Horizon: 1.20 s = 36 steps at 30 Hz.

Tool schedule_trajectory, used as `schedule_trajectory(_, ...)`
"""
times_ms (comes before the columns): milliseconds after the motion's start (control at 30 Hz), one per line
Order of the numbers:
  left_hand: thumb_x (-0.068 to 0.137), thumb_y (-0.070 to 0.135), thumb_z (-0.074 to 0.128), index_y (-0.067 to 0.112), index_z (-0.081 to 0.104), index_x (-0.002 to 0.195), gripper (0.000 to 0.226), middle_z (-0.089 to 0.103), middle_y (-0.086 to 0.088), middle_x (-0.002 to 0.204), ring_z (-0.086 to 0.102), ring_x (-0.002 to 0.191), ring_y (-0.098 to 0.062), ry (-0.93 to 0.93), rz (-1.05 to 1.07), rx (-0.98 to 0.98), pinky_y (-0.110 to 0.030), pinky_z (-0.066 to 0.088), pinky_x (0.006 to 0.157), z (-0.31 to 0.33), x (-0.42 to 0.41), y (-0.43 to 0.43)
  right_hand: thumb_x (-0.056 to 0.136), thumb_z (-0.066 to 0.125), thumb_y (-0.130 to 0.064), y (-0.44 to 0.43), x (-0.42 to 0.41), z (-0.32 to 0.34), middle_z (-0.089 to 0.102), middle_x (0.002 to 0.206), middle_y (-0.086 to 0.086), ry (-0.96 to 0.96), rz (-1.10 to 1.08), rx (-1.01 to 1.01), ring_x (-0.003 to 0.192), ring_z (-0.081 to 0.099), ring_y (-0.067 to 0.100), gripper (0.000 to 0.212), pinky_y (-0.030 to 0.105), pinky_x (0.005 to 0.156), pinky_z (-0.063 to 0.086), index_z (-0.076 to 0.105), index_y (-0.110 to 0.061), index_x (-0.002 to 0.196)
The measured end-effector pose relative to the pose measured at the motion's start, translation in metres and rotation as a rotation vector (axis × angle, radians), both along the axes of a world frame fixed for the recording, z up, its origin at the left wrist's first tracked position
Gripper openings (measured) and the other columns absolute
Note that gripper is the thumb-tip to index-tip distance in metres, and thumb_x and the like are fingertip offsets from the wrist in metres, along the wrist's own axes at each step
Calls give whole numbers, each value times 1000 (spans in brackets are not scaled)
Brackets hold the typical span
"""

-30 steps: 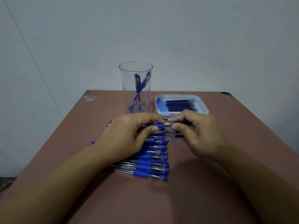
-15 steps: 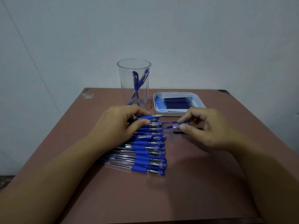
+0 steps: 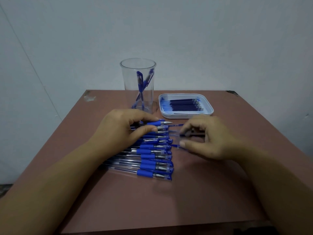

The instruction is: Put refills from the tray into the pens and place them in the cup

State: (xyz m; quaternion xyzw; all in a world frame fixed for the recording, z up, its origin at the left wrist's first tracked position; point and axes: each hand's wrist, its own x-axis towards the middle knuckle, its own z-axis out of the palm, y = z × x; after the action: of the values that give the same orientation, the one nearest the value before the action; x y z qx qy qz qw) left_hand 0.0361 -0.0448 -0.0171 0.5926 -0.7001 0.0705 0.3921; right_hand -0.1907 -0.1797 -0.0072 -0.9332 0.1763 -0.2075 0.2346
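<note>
Currently the left hand (image 3: 122,131) grips the farthest pen (image 3: 159,123), the right hand (image 3: 208,138) (blurred) pinching its cap (image 3: 176,146) alongside.

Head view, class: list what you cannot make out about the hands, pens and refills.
1. Head view: whether the right hand holds anything; motion blur smears its curled fingers.
2. Head view: the rear of the blue-gripped clear pen that the left hand grips, and of the pen row; that hand covers them.
3. Head view: the count of dark blue refills in the white rectangular tray; too small, overlapping.
</note>
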Motion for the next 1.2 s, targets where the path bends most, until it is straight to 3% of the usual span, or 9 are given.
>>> schedule_trajectory(100,85,52,62,30,74,107,33,63,28,92,64,81,6,-21,-9,-18,-23,56,70,-1,-2,-1,82,69,-39,5,11,-4,63,87,-16,-211,-36,-53,85,59,3,20,9,69,43,68,-27,98)
schedule_trajectory(200,85,47,65,28,74,107,31,63,26,91,64,79,4,-42,-18,-41,-22,55,68,-2,-3,-3,88,64,-34,10,21,-7,62,85,-17,-267,-25,-85,81,58,5,16,10,68,41,70,-24,100)
schedule_trajectory(467,85,53,60,29,76,105,35,73,15,87,64,76,3,-19,9,0,-21,53,66,-7,-4,-4,85,73,-15,12,28,-14,64,85,-6,-274,-13,-70,78,57,11,11,17,69,48,69,-18,96)
schedule_trajectory(633,85,50,63,30,75,105,31,72,17,89,65,77,4,-3,4,-18,-25,55,66,-5,-4,-4,87,68,-27,15,26,-12,63,93,-11,-314,2,21,86,59,5,17,13,73,47,64,-23,104)
schedule_trajectory(767,84,50,64,29,75,104,32,72,16,88,64,76,2,-21,1,-33,-24,54,65,-5,-4,-4,90,65,-25,11,28,-12,64,88,-9,-291,-9,-65,81,59,6,11,11,70,44,70,-19,98)
schedule_trajectory(867,83,52,63,29,75,104,33,70,18,86,63,75,2,-34,6,-30,-25,55,64,-5,-3,-4,85,74,-16,13,27,-12,64,91,-7,-299,21,-41,83,61,9,14,16,72,49,67,-20,96)
schedule_trajectory(933,84,51,63,29,75,105,33,68,22,86,63,75,3,-34,0,-35,-24,55,64,-5,-4,-4,82,75,-22,15,25,-10,63,92,-10,-308,27,-20,85,59,8,19,17,73,49,64,-25,98)
schedule_trajectory(1033,84,50,63,30,75,105,32,70,19,87,64,75,1,-35,-5,-34,-23,54,65,-4,-4,-4,88,68,-30,13,26,-11,63,89,-11,-289,4,21,83,60,9,11,19,71,49,66,-27,98)
schedule_trajectory(1200,84,51,62,30,75,106,33,70,19,88,64,76,2,-39,2,-27,-23,54,66,-4,-3,-4,85,74,-21,11,26,-12,65,90,-8,-283,15,2,82,62,12,15,25,72,53,67,-25,98)
